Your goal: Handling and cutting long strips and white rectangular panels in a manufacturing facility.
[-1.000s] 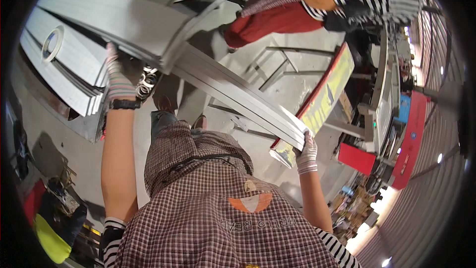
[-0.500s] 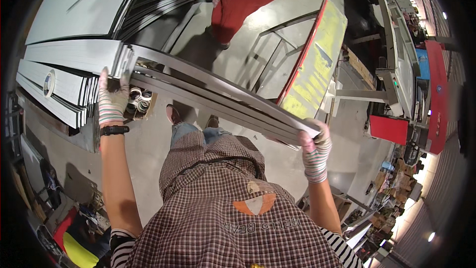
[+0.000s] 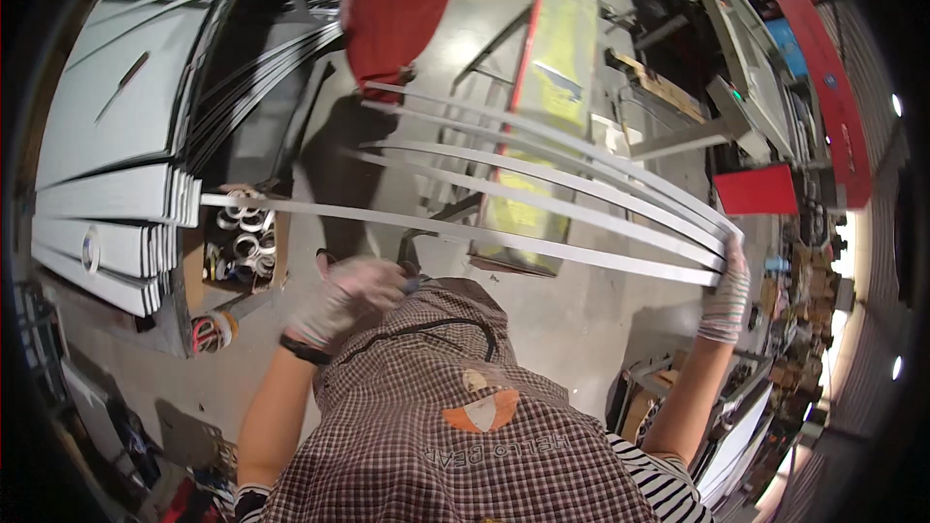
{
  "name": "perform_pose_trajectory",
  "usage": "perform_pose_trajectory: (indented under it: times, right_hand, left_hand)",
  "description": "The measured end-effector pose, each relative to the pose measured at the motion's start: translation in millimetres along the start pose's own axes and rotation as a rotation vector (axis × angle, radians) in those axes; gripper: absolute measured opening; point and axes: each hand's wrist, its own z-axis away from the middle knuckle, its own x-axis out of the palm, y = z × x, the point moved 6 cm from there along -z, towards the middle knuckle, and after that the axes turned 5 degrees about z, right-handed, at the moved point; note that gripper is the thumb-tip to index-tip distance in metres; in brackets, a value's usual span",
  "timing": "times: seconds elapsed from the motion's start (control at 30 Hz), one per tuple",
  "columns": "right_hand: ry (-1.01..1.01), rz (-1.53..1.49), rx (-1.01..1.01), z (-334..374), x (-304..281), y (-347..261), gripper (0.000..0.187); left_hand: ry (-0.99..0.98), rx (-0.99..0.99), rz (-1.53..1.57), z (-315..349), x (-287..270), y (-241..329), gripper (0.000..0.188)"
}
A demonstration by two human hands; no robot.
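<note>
In a striped work glove, my right hand (image 3: pixel 731 286) is closed around the right ends of several long, thin white strips (image 3: pixel 552 189). Their other ends spread apart like a fan. The lowest strip reaches left as far as the stacked boards, and I cannot tell whether it touches them. Apart from the strips, my gloved left hand (image 3: pixel 354 300) is in front of the checked apron (image 3: pixel 436 368), below the lowest strip. Motion smears its fingers, and something small and bluish shows at their tips; what it is, I cannot make out.
Bundled white boards (image 3: pixel 107 199) lie at the left, with a tape roll (image 3: pixel 90 250) on them. A box of tape rolls (image 3: pixel 218 281) stands beside them. Ahead are a yellow-topped bench (image 3: pixel 557 48) with a red edge and a person in red trousers (image 3: pixel 397 19). A red panel (image 3: pixel 756 194) is at the right.
My left hand has let go of the strips' left ends and moved right and down to the apron. My right hand has moved right, and the strips have fanned apart.
</note>
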Motion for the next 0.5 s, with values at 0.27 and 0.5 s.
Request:
perform_pose_trajectory:
  times: [0.27,0.5]
  right_hand:
    - [-0.185,-0.213,0.595,109.8,52.5,50.5,0.031]
    - [-0.412,-0.401,0.766,159.4,6.1,99.0,0.024]
  left_hand:
    - [-0.127,-0.336,0.297,-112.3,188.3,-77.1,0.097]
    - [0.028,-0.212,0.699,-145.5,193.7,-91.1,0.069]
